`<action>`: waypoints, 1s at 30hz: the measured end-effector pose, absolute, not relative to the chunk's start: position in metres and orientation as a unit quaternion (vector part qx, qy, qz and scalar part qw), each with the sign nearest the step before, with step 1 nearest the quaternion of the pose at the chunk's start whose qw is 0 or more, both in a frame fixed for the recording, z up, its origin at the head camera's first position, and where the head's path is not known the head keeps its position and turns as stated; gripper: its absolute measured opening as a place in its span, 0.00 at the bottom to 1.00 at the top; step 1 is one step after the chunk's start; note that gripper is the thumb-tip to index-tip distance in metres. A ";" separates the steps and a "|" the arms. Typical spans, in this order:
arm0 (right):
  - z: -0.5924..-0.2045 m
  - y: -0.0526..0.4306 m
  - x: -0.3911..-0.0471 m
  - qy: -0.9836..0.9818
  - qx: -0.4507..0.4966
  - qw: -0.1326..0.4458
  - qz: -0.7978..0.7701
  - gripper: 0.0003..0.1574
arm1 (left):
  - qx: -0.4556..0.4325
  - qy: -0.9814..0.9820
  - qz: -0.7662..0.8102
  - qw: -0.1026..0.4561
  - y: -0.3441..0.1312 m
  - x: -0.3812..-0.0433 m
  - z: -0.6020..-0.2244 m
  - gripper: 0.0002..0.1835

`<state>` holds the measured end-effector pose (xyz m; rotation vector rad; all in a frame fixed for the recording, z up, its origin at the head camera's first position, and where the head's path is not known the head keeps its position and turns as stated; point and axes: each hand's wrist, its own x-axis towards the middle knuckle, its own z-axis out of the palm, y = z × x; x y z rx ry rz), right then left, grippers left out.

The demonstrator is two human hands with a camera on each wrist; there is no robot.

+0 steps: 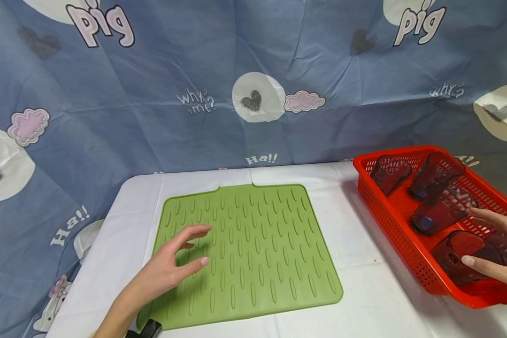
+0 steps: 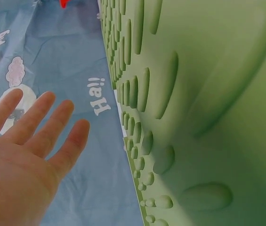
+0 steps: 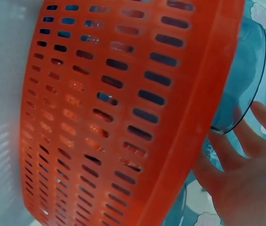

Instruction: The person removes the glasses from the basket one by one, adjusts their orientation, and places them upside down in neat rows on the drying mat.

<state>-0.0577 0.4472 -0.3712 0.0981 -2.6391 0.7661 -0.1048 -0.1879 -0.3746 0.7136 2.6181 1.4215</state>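
Observation:
My left hand (image 1: 169,265) hovers over the left part of a green silicone mat (image 1: 253,253) with raised oval ridges. Its fingers are spread and hold nothing, as the left wrist view also shows. At the right edge, my right hand (image 1: 500,249) reaches over a red plastic basket (image 1: 399,234), thumb and fingers wide apart around the near drinking glass (image 1: 449,258). In the right wrist view, extended fingers (image 3: 227,153) lie right at the rim of a clear glass (image 3: 243,75), partly hidden by the basket wall.
Several more tinted glasses, among them one at the back left (image 1: 390,173) and one in the middle (image 1: 437,213), lean inside the basket. A white cloth (image 1: 355,263) covers the table. Behind it hangs a blue printed curtain (image 1: 219,56).

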 end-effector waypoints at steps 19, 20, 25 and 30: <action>-0.378 0.448 -0.057 -0.916 0.085 0.123 0.372 0.66 | 0.227 0.856 0.462 0.045 -0.189 -0.103 -0.377 0.29; -0.378 0.449 -0.057 -0.916 0.086 0.121 0.372 0.66 | 0.227 0.857 0.461 0.044 -0.189 -0.103 -0.377 0.29; -0.378 0.449 -0.056 -0.909 0.100 0.136 0.382 0.65 | 0.225 0.859 0.458 0.046 -0.190 -0.103 -0.378 0.29; -0.382 0.452 -0.054 -0.895 0.116 0.139 0.408 0.63 | 0.219 0.854 0.468 0.057 -0.190 -0.104 -0.377 0.28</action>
